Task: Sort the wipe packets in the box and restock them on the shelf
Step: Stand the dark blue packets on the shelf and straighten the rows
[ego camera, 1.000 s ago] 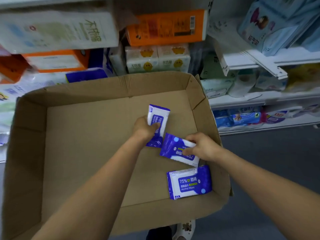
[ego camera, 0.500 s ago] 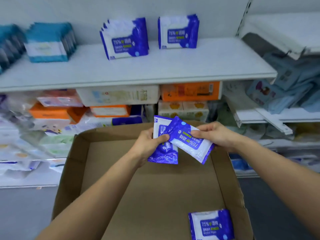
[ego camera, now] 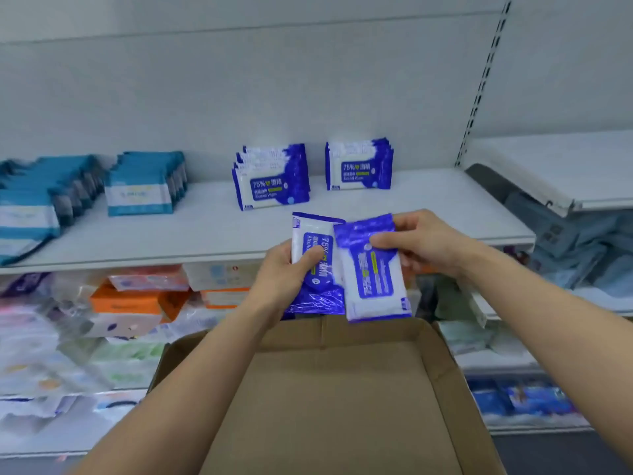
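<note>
Left hand (ego camera: 284, 269) grips one wipe packet (ego camera: 317, 265); right hand (ego camera: 424, 243) pinches a second packet (ego camera: 373, 279) by its upper end, above the box (ego camera: 342, 389). Packets appear light, soft and slick, so edge grips probably suit them best.

teal packs (ego camera: 138, 190), orange boxes (ego camera: 135, 299) — lower shelf

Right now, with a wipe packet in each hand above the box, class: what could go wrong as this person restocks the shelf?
1. The left hand and right hand hold their overlapping packets by one end only; one might slip into the box.
2. The left blue row on the shelf leans; a nudge could topple it.
</note>
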Tool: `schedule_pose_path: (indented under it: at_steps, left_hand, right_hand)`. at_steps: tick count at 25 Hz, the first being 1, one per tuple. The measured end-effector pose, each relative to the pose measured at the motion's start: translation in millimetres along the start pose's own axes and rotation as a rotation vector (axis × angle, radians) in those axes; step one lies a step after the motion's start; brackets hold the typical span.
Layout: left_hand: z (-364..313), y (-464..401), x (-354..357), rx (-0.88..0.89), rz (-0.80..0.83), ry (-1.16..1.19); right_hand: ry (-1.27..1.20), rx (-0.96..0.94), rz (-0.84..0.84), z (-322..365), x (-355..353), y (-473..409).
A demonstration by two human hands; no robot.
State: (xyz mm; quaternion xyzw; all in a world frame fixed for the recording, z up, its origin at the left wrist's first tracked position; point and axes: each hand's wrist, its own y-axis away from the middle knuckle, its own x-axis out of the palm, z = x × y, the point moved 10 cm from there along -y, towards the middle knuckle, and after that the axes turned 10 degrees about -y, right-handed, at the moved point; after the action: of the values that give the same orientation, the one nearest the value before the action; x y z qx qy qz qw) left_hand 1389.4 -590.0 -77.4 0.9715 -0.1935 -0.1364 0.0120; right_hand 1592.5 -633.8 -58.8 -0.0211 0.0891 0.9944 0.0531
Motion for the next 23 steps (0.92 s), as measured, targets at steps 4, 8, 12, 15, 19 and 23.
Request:
schedule_pose_path:
  at_steps: [4,8,12,15,19,23]
  left_hand:
    - [-17.5,-19.9,-21.1,-0.040,-0.092,0.043]
    - [-25.9,-49.5,-17.4,-0.098,-0.071,-0.016]
    - [-31.6,-84.0,-16.3,-0.128,-0.046,-0.096]
    - [-33.2,-101.6,-15.0,-0.122,0.007,-0.111]
    - [-32.1,-113.6,-15.3,-0.167,0.022,0.021]
    - [-27.5,-120.9,-16.7,-0.237,-0.033,0.114]
  right_hand:
    - [-0.401,-0.220,-0.305,43.6,-64.1,-21.5]
    - [-0.370,-0.198,-0.376,31.6,-76.6,-50.2]
    - [-0.127,-0.239,-0.297,27.0,-70.5,-84.7]
    - [0.053,-0.272,-0.325,30.0,-75.4,-120.8]
    - [0.185,-0.238,-0.439,22.6,-88.3,-161.9]
    - [0.263,-0.213,-0.518,20.8,-97.7,-170.5]
